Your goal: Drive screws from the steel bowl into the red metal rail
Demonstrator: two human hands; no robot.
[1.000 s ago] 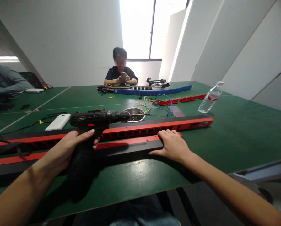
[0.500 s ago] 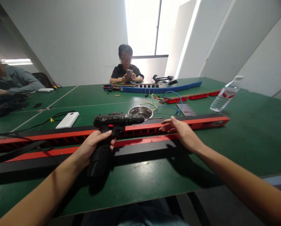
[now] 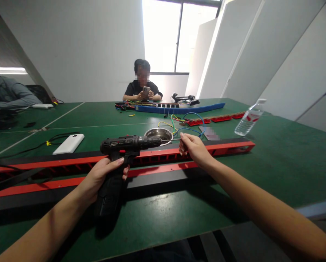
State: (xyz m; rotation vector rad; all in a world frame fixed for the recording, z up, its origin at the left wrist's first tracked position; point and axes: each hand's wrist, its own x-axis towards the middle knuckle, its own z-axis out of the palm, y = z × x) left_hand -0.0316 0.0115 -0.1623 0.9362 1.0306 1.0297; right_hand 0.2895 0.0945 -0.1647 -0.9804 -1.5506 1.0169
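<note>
Head view: my left hand grips the handle of a black drill, its bit pointing right above the red rail lying across the green table. My right hand hovers at the bit's tip, fingers pinched narrow; whether they hold anything I cannot tell. Just beyond stands a steel bowl; far right, a water bottle.
</note>
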